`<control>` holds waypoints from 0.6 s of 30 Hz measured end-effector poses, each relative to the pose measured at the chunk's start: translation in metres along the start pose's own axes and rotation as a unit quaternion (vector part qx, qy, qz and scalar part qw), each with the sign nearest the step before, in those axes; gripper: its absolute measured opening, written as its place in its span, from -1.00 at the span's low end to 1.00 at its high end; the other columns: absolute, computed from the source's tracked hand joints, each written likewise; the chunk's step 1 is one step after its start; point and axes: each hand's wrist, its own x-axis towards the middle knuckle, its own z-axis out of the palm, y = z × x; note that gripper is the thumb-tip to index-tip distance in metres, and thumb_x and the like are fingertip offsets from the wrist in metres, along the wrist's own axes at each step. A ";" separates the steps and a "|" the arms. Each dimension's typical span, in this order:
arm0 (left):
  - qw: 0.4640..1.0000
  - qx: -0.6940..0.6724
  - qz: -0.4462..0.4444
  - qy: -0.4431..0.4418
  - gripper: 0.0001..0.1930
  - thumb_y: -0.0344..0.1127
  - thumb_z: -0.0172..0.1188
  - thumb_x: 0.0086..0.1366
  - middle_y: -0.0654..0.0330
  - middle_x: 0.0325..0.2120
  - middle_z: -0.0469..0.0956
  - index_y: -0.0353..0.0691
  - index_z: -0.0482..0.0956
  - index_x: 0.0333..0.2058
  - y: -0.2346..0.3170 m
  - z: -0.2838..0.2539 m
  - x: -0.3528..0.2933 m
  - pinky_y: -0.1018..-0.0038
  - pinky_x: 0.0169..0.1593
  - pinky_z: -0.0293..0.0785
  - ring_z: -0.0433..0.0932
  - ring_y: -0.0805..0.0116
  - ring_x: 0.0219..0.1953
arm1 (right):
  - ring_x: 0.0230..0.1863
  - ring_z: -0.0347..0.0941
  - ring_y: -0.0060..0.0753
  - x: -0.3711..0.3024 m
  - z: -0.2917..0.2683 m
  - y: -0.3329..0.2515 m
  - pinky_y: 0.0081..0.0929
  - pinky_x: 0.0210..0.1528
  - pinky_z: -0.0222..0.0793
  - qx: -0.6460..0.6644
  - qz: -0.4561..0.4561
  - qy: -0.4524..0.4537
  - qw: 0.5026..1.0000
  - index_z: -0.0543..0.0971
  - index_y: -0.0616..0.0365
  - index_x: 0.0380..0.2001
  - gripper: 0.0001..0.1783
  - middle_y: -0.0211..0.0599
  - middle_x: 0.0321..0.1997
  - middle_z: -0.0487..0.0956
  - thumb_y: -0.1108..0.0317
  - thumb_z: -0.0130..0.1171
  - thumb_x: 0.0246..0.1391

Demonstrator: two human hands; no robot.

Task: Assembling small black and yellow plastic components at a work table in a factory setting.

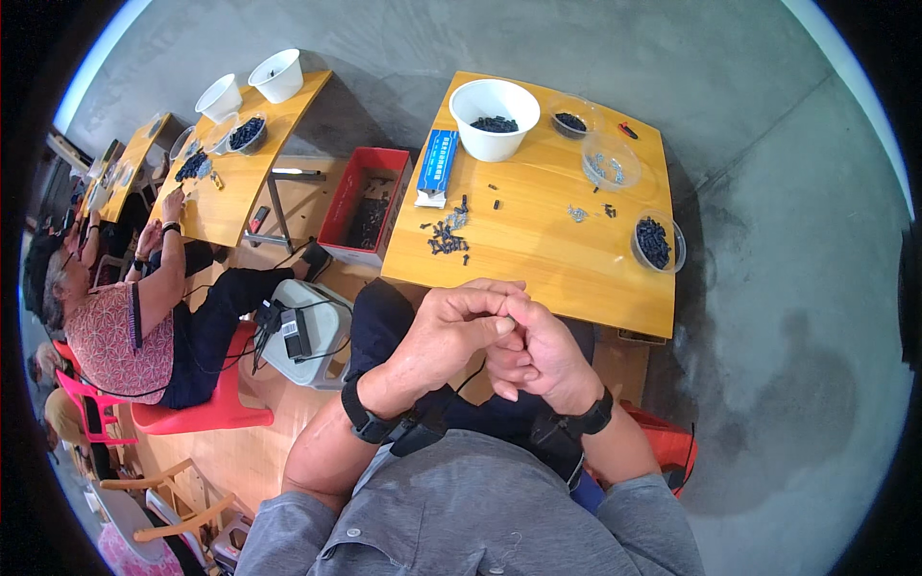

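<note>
My left hand (444,331) and my right hand (549,353) meet just off the table's near edge, above my lap. Both are closed, with thumbs and fingertips pressed together at one spot. A tiny dark bit shows between the fingertips; the fingers cover most of it, so its kind cannot be made out. On the wooden table (547,274) beyond lies a loose pile of small black plastic parts (448,238), with small grey metal pieces (455,221) among it. Another little heap of metal pieces (576,214) lies farther right.
A white bucket (480,144) holding black parts stands at the back, beside a blue box (437,168). Clear tubs (612,161) and a tub of black parts (655,242) sit on the right. A red bin (351,216) and grey stool (312,336) stand left, near a seated person (125,317).
</note>
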 end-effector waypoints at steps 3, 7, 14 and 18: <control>1.000 -0.015 -0.019 -0.014 -0.84 -0.63 0.10 0.12 0.02 -0.14 0.53 -0.39 0.62 -0.33 -0.002 -0.008 0.002 0.43 0.03 0.38 0.47 0.29 -0.01 | -0.92 0.02 -0.67 0.009 -0.002 0.013 -0.44 -0.82 0.29 0.072 -0.012 -0.029 0.997 0.29 -0.01 -0.57 -0.60 -0.57 -0.85 0.08 -0.02 -0.14 0.23; 0.992 -0.020 -0.122 0.010 -0.82 -0.60 0.06 0.18 0.10 -0.25 0.55 -0.46 0.57 -0.25 -0.011 -0.014 0.001 0.53 -0.16 0.49 0.52 0.43 -0.21 | -0.91 0.04 -0.70 0.011 -0.008 0.021 -0.49 -0.83 0.29 0.099 -0.006 0.014 0.995 0.30 -0.03 -0.61 -0.61 -0.62 -0.85 0.09 0.02 -0.08 0.22; 0.996 0.035 -0.057 0.065 -0.66 -0.54 0.13 0.18 0.13 -0.12 0.52 -0.41 0.46 -0.03 -0.032 -0.017 0.022 0.52 0.03 0.37 0.44 0.43 -0.04 | -0.82 0.23 -0.55 -0.005 -0.108 -0.063 -0.58 -0.80 0.23 -0.302 -0.283 0.376 0.829 0.36 0.07 -0.76 -0.55 -0.43 -0.79 0.31 0.12 -0.09 0.16; 0.988 0.089 -0.078 0.103 -0.75 -0.51 0.15 0.17 0.19 -0.23 0.57 -0.41 0.53 -0.14 -0.041 -0.029 0.029 0.56 -0.08 0.40 0.49 0.50 -0.18 | -0.47 0.52 -0.04 -0.042 -0.202 -0.142 -0.17 -0.32 0.42 -0.579 -0.222 0.567 0.543 0.58 0.26 -0.55 -0.49 0.02 -0.53 0.57 -0.02 -0.01 0.09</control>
